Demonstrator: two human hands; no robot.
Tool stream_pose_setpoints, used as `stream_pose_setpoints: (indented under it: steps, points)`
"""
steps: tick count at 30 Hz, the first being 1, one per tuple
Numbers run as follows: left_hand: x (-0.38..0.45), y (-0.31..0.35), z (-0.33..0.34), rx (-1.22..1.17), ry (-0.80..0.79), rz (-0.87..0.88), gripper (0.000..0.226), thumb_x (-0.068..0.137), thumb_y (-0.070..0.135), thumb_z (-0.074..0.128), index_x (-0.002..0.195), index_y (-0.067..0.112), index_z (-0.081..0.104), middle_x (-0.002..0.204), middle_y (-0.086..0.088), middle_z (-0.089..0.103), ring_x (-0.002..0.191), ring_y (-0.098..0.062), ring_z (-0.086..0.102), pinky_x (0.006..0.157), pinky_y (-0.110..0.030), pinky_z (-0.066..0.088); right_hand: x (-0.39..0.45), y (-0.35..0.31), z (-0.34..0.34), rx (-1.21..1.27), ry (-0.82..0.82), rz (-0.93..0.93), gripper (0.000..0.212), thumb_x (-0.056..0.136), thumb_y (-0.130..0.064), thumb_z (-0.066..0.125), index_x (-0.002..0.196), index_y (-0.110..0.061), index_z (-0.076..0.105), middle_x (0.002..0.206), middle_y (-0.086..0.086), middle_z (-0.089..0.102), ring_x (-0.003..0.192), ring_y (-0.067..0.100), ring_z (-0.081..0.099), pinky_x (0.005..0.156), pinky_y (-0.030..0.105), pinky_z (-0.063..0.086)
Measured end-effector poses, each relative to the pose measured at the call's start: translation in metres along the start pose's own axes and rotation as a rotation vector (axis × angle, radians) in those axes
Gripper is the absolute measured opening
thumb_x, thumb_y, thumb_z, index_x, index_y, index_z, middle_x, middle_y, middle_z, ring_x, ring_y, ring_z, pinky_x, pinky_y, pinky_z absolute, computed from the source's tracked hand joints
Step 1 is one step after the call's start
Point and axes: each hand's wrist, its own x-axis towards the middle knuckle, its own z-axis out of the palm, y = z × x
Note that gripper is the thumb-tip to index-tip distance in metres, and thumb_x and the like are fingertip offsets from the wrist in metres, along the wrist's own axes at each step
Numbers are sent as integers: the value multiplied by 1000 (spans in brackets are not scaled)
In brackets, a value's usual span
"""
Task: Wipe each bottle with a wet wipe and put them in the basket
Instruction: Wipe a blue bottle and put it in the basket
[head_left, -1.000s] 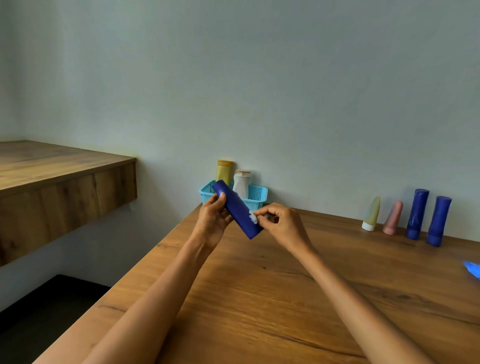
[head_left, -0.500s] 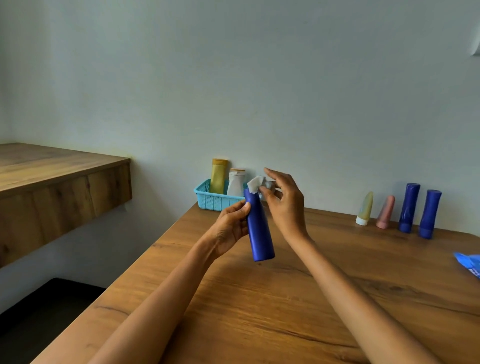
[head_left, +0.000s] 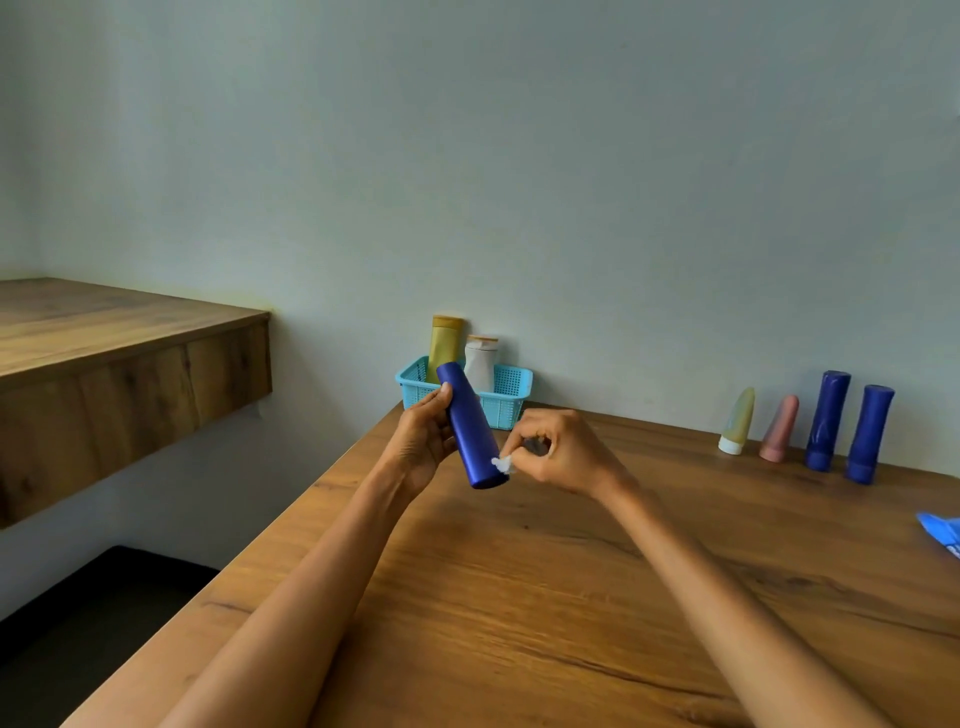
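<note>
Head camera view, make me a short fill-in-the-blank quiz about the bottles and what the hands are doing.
1. The left hand holds a ____ bottle above the table.
2. The right hand pinches a white ____ against that bottle's lower end.
3. The turquoise basket holds ____ bottles.
4. Counting from the pale yellow tube, ____ containers stand along the wall on the right.

Missing words: blue; wipe; two; four

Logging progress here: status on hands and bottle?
Left hand grips blue bottle, tilted. Right hand pinches wet wipe at its lower end. Basket holds two bottles; path clear.
</note>
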Motion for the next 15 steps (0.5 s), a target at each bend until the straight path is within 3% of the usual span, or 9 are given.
stream_pose_setpoints:
  steps: [3,5,7,11,15]
  points:
    - [3,-3,-1,12,18,1,30,85,30,61,107,11,58,104,-11,67,89,-23,66,79,-36,55,8,-2,-10,108,226,65,10,81,-9,68,91,-9,72,87,-4,62,74,1,56,60,10,46]
    - [3,-3,3,8,-1,6,33,83,33,62,108,12,59,106,-11,66,93,-24,65,81,-37,55,24,-10,-14,109,345,64,19,85,-8,65,103,-9,70,93,0,62,81,5,58,68,12,49]
    - [2,-3,8,10,-33,11,39,81,37,61,110,11,59,107,-13,65,96,-26,63,86,-39,52,44,-20,-15,51,327,76,23,86,-10,63,109,-10,68,97,1,61,86,8,57,74,15,47]
    - [-1,2,13,-32,-57,47,28,92,34,52,111,14,59,106,-13,64,95,-24,62,82,-37,53,75,-39,-4,-37,208,150,25,89,-14,58,113,-12,67,109,8,64,99,19,60,86,31,48]
    - [-1,12,7,-100,-18,64,36,93,36,50,119,11,55,102,-11,62,89,-21,62,77,-32,55,67,-53,11,-92,221,102,22,88,-18,60,108,-14,70,105,5,66,94,19,61,82,31,49]
